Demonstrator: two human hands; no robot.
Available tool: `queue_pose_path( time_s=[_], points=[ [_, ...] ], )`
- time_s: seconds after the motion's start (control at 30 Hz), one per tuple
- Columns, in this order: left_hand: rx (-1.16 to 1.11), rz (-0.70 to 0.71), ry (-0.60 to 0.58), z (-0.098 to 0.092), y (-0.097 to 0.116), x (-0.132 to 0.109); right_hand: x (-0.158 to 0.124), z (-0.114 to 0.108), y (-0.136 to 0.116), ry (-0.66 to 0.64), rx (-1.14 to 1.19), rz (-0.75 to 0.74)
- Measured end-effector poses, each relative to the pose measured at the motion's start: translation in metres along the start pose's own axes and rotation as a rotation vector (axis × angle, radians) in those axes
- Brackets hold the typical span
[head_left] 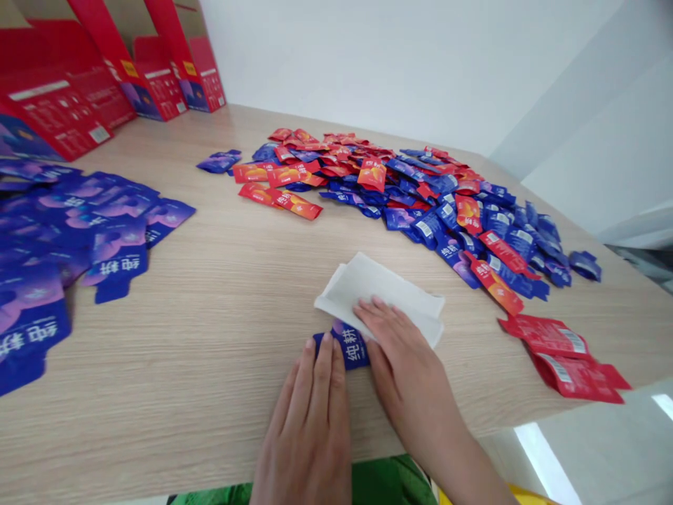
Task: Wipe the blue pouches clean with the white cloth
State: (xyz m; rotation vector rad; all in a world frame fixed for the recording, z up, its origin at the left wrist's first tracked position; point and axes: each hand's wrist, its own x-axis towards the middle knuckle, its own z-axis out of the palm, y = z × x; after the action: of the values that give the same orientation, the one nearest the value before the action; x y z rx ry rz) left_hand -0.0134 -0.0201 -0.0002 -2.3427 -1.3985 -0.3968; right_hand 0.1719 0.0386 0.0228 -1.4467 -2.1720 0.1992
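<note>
Presently, the left hand (pixel 308 421) lies spread on a blue sachet (pixel 344 345), the right hand (pixel 399 351) spread on what appears a white wipe (pixel 378 294) overlapping it; a mixed red-and-blue sachet heap (pixel 420 203) and fanned blue sachets (pixel 78 231) lie across the surface (pixel 210 337).

Light wood-grain bench (pixel 200 365) set against a plain white wall (pixel 378 70), which meets a second white wall (pixel 589 119) at the far right corner. Beyond the bench edge, pale glossy floor (pixel 615 449) reflects a bright strip of light (pixel 544 463).
</note>
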Motion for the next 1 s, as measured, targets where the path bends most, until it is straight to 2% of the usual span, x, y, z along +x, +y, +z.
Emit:
queue_pose_path(
  time_s=[0.1,0.17,0.3,0.37,0.47,0.57,0.73,0.87,0.93,1.0],
  points=[
    [0.013,-0.012,-0.028,-0.003,0.007,0.002,-0.002,-0.009,0.013,0.073,-0.066,0.129],
    [0.024,-0.033,-0.043,-0.004,0.011,0.007,-0.004,-0.01,0.008,0.104,-0.071,0.145],
    [-0.042,-0.07,-0.053,-0.005,0.014,0.013,-0.007,0.002,-0.019,0.02,0.017,-0.077],
    [-0.063,-0.067,-0.057,-0.006,0.013,0.013,-0.008,0.004,-0.026,-0.004,0.051,-0.125],
    [-0.021,-0.056,-0.058,-0.008,0.01,0.012,-0.006,-0.003,-0.021,0.058,0.058,0.009],
    [-0.017,-0.055,-0.046,-0.01,0.009,0.014,-0.006,-0.013,-0.004,0.169,-0.046,0.177],
    [-0.045,-0.066,-0.061,-0.011,0.01,0.015,-0.005,-0.027,0.022,0.074,-0.065,0.226],
    [-0.045,-0.054,-0.054,-0.01,0.009,0.014,-0.002,-0.038,0.011,0.243,-0.073,0.406],
    [-0.045,-0.053,-0.053,-0.01,0.008,0.013,-0.002,-0.034,-0.007,0.283,-0.046,0.325],
    [-0.054,-0.037,-0.068,-0.011,0.007,0.013,-0.004,-0.021,-0.025,0.188,0.017,0.108]
  ],
)
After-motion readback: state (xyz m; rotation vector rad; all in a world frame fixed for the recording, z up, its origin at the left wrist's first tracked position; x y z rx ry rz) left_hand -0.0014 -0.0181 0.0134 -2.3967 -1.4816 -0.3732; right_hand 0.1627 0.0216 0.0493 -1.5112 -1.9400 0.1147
